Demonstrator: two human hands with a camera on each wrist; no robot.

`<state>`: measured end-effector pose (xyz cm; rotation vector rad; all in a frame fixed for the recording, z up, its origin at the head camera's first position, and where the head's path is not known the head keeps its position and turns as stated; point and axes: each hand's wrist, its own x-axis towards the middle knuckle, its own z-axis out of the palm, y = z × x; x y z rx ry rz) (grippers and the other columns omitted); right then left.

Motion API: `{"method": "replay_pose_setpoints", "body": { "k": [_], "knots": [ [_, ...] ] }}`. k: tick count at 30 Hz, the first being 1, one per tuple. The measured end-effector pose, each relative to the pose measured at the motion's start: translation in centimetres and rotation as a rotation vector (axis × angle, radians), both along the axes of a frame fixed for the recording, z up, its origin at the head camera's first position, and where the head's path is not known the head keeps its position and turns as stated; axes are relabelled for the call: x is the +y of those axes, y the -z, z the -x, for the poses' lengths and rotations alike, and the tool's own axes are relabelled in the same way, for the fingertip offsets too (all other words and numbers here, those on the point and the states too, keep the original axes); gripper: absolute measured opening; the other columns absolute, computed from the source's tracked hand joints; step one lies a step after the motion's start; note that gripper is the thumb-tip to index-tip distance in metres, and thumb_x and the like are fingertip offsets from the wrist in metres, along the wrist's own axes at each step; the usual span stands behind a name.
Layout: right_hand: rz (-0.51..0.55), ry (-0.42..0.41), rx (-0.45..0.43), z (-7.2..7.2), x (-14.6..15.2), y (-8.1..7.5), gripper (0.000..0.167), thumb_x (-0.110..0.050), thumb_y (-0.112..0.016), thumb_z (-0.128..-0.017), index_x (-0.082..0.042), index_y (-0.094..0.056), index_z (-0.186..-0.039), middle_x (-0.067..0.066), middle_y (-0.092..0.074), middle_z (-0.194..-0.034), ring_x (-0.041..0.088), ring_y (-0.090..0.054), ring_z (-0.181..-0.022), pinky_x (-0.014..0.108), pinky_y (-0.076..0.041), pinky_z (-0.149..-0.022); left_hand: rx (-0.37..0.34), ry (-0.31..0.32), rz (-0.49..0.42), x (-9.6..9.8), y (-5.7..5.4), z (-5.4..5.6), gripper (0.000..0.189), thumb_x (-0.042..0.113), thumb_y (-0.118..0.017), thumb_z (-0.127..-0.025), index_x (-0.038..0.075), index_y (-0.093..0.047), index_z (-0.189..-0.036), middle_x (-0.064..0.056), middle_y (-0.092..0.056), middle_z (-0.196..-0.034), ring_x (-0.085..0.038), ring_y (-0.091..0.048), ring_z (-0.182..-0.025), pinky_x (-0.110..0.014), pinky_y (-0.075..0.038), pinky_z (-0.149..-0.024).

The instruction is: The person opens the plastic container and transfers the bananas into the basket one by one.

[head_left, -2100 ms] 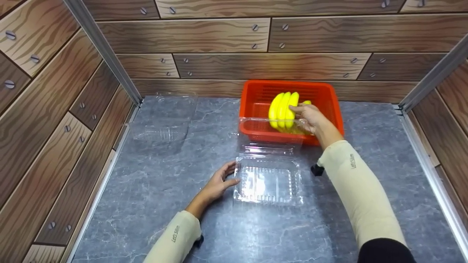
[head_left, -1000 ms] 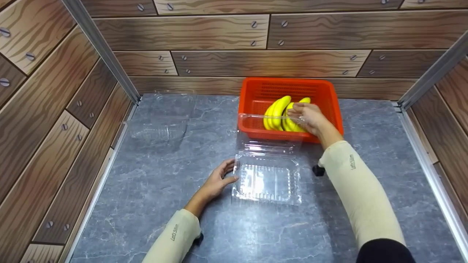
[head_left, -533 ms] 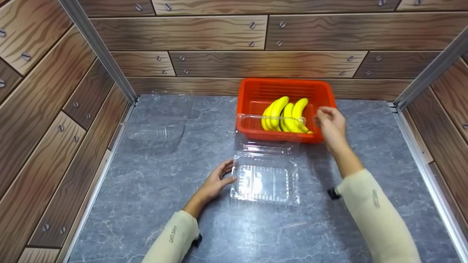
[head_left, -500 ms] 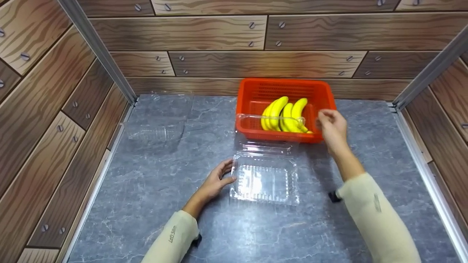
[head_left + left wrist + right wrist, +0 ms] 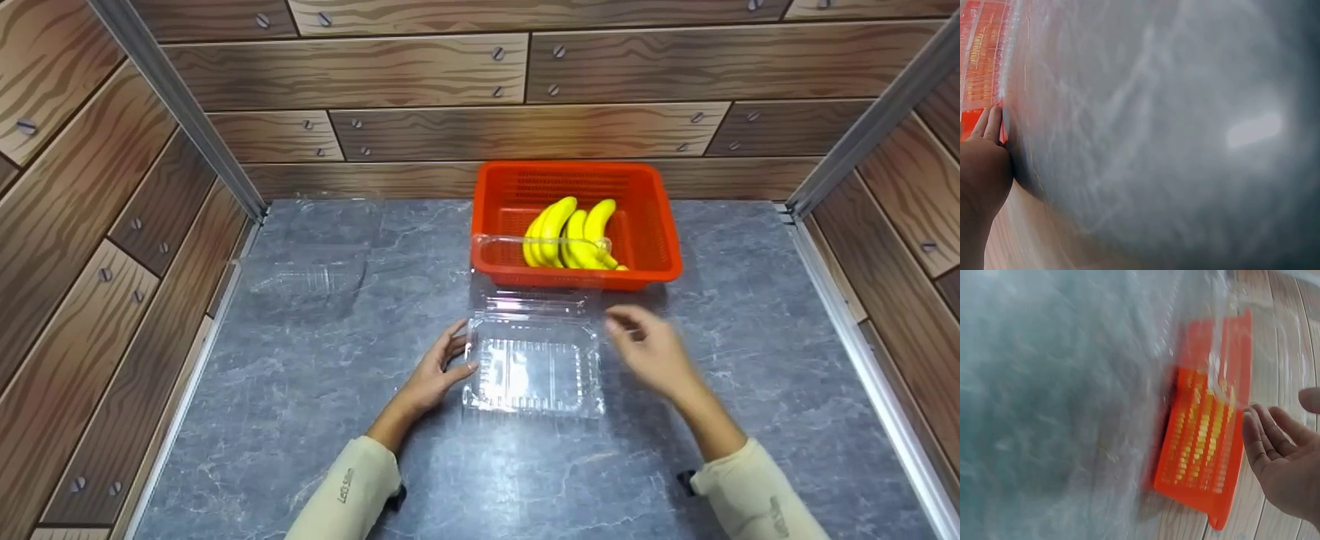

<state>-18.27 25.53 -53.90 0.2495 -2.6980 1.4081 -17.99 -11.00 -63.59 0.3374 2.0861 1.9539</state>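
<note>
A clear plastic clamshell box lies with its lid raised on the grey tabletop, in the middle of the head view. My left hand touches the box's left side, thumb and fingers apart. Just off the right side is my right hand, loosely bent and holding nothing. Behind the box stands a red basket with yellow bananas in it; the transparent lid overlaps its front in view. The right wrist view shows the right hand's fingers in front of the basket.
Another clear clamshell box sits open at the back left. Wood-patterned walls close in the back and sides, with metal rails along the edges.
The right hand laid down a bunch of bananas in the basket, let go, and came out toward the clamshell's right side. My left hand stayed at the box.
</note>
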Motion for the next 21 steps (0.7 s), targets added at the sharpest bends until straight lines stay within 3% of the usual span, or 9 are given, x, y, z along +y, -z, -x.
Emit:
{"method": "replay_pose_setpoints", "body": {
  "k": [4, 6, 10, 16, 21],
  "knots": [
    [-0.111, -0.119, 0.065, -2.0, -1.5, 1.3, 0.034, -0.009, -0.071, -0.1, 0.004, -0.069, -0.132, 0.024, -0.074, -0.128, 0.04, -0.072, -0.115, 0.057, -0.06, -0.102, -0.003, -0.001, -0.021, 0.0, -0.1, -0.1, 0.088, 0.005, -0.071, -0.098, 0.009, -0.021, -0.17, -0.03, -0.048, -0.162, -0.048, -0.044, -0.154, -0.059, -0.029, -0.133],
    [-0.162, -0.152, 0.088, -2.8, -2.1, 1.9, 0.038, -0.012, -0.072, -0.1, 0.003, -0.068, -0.134, 0.025, -0.071, -0.136, 0.045, -0.068, -0.124, 0.064, -0.055, -0.109, -0.007, 0.0, -0.038, 0.0, -0.2, -0.1, 0.092, 0.004, -0.073, -0.096, 0.009, -0.02, -0.171, -0.03, -0.048, -0.162, -0.048, -0.043, -0.154, -0.059, -0.029, -0.133],
    [-0.252, -0.208, 0.109, -3.6, -3.3, 2.7, 0.046, -0.018, -0.074, -0.099, 0.002, -0.065, -0.14, 0.026, -0.061, -0.151, 0.049, -0.057, -0.142, 0.066, -0.042, -0.122, -0.005, 0.001, -0.053, 0.0, -0.3, -0.2, 0.095, 0.002, -0.076, -0.094, 0.01, -0.02, -0.171, -0.031, -0.048, -0.162, -0.048, -0.043, -0.153, -0.059, -0.03, -0.132],
    [-0.384, -0.29, 0.071, -4.3, -4.5, 3.6, 0.056, -0.026, -0.073, -0.101, 0.0, -0.059, -0.148, 0.028, -0.049, -0.162, 0.051, -0.042, -0.154, 0.068, -0.032, -0.128, 0.014, 0.006, -0.035, 0.0, -0.3, -0.3, 0.092, 0.002, -0.077, -0.093, 0.008, -0.026, -0.17, -0.032, -0.048, -0.161, -0.049, -0.044, -0.153, -0.061, -0.03, -0.132],
    [-0.456, -0.279, 0.026, -4.4, -4.6, 4.4, 0.067, -0.034, -0.073, -0.101, 0.001, -0.052, -0.155, 0.029, -0.037, -0.17, 0.051, -0.025, -0.162, 0.069, -0.024, -0.131, 0.006, 0.007, -0.013, -0.1, -0.4, -0.3, 0.093, 0.004, -0.078, -0.092, 0.01, -0.027, -0.17, -0.03, -0.048, -0.162, -0.048, -0.043, -0.154, -0.059, -0.03, -0.133]
  ]
}}
